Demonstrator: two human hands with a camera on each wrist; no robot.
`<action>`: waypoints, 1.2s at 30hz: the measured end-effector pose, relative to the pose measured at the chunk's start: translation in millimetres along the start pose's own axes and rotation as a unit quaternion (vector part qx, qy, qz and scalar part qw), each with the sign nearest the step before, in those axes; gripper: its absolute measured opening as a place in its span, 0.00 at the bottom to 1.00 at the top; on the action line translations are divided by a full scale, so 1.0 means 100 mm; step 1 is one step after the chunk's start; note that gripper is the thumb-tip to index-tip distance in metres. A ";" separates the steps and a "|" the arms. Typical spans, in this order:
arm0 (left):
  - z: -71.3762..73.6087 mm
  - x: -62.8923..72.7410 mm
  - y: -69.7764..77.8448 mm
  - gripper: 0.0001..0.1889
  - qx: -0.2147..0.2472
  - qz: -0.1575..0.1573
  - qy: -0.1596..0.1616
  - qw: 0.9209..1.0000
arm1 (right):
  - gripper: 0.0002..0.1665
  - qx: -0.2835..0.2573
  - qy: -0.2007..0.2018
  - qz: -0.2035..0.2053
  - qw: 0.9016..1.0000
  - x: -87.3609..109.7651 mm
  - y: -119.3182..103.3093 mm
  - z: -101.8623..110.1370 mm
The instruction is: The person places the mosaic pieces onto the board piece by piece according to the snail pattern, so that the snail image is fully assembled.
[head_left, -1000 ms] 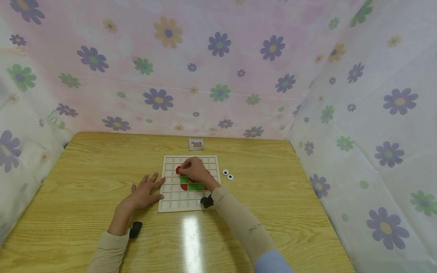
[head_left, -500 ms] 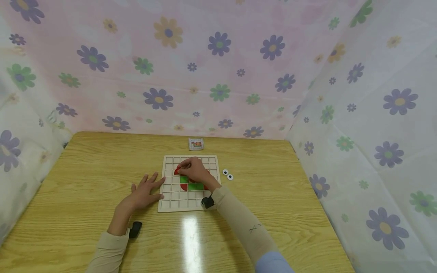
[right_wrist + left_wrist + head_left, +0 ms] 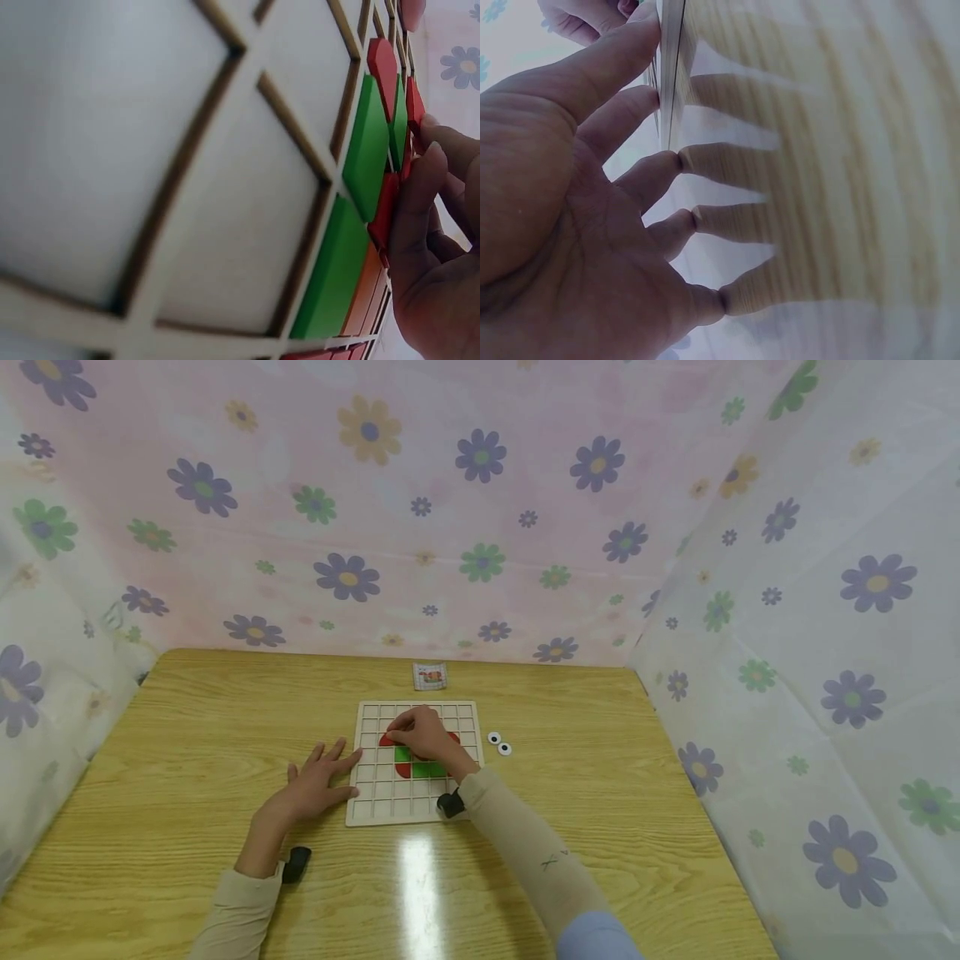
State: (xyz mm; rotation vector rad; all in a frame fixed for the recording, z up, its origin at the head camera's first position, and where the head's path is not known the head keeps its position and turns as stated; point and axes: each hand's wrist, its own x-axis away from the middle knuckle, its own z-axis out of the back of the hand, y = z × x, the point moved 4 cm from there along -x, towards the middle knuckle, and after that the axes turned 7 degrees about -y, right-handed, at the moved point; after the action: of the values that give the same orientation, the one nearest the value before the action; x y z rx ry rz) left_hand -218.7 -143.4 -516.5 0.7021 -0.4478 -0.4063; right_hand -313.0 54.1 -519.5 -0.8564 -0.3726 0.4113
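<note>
A pale wooden grid board [image 3: 375, 810] lies on the table, with green square pieces [image 3: 428, 769] and red rounded pieces [image 3: 403, 770] set in some of its cells. Over its upper left part, my right hand [image 3: 424, 732] pinches a red rounded piece [image 3: 386, 739] between thumb and finger. In the right wrist view those fingertips press on the red piece [image 3: 414, 105] near the filled cells, and an orange piece [image 3: 364, 289] shows below. My left hand [image 3: 313, 787] rests with spread fingers on the table, its thumb and a finger touching the board's left edge [image 3: 671, 67].
Two round eye pieces [image 3: 499, 743] lie right of the board. Behind it is a small card [image 3: 431, 677] with a coloured animal picture on a grid. Flowered cloth [image 3: 420, 543] stands along the table's back and sides.
The red piece in my right hand has turned and shifted slightly left and down, close over the board. My left hand stays in place.
</note>
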 end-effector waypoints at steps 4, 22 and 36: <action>0.00 0.00 0.00 0.36 0.001 -0.001 0.000 1.000 | 0.08 -0.003 0.006 -0.011 1.000 0.00 -0.01 -0.01; -0.01 0.00 0.01 0.35 0.000 -0.002 0.004 1.000 | 0.05 0.032 -0.024 -0.034 0.999 0.03 -0.08 -0.03; -0.02 0.00 0.02 0.35 0.005 0.002 0.001 1.000 | 0.15 -0.088 0.041 0.025 0.995 0.45 0.18 0.48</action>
State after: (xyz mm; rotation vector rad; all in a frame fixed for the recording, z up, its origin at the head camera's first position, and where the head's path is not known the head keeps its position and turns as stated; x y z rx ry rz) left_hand -217.4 -141.2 -516.1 0.7114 -0.4490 -0.3992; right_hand -300.6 117.6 -498.4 -1.0527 -0.3150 0.3915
